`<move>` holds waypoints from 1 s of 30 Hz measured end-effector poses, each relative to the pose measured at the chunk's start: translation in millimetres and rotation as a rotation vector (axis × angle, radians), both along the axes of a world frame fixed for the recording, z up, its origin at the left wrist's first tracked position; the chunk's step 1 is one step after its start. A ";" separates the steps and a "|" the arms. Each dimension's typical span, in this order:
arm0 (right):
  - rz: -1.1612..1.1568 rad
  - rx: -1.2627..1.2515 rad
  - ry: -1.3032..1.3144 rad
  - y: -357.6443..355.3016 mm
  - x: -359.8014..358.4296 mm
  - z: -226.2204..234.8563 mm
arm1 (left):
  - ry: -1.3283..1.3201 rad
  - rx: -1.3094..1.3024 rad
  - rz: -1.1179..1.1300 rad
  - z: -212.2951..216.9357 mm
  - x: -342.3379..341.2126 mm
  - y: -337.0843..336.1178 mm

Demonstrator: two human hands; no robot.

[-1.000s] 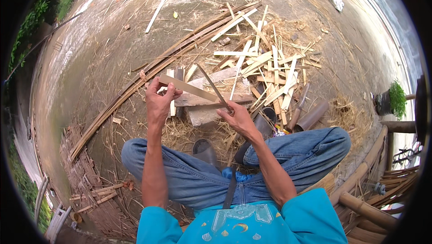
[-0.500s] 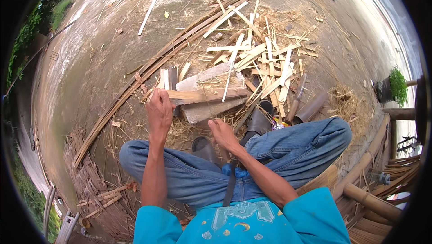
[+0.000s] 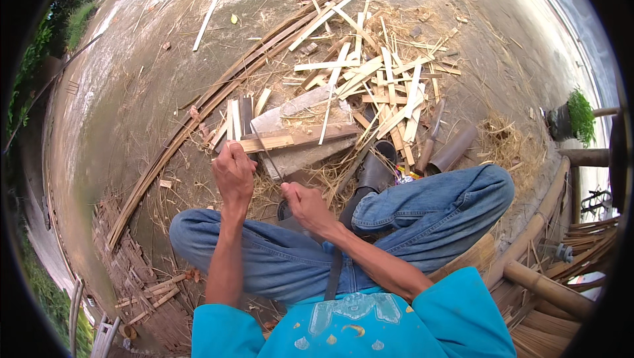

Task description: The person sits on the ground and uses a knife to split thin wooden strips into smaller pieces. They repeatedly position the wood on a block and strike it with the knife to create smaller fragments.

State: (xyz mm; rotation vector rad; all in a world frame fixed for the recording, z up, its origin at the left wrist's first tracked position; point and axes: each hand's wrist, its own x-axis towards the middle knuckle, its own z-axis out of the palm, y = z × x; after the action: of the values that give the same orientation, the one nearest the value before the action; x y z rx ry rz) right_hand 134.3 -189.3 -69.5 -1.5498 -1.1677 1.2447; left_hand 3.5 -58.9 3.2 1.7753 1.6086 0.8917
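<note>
Left hand point(image 3: 234, 172) clamped on pale strip point(image 3: 281, 141), which lies over near edge of block point(image 3: 281, 118), at left end. Right hand point(image 3: 307, 206) closed on knife point(image 3: 272, 162), crossing strip. If strip twists, blade could slip toward left hand.

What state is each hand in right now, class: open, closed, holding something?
Left hand: closed, holding a flat strip.
Right hand: closed, holding a thin blade.

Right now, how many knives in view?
2: a thin knife in the right hand; a wood-handled knife lying right of the strip pile. Others could be hidden under the pile.
</note>
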 end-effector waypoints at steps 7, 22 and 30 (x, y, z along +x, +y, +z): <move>-0.067 0.048 -0.068 -4.9 13.8 -17.1 | -0.016 -0.013 0.037 -8.3 -11.7 2.3; -0.134 -0.066 -0.079 -2.1 31.2 -39.3 | 0.147 -0.012 -0.016 -6.1 -11.5 2.1; -0.138 -0.419 0.409 -3.7 38.3 -46.8 | -0.618 -0.349 -0.084 10.3 3.9 11.0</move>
State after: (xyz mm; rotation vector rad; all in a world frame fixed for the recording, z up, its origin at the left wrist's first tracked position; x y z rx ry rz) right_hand 172.5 -193.0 -116.4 -1.5330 -0.5517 1.6865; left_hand 7.4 -47.9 13.5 1.1624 1.1851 0.9332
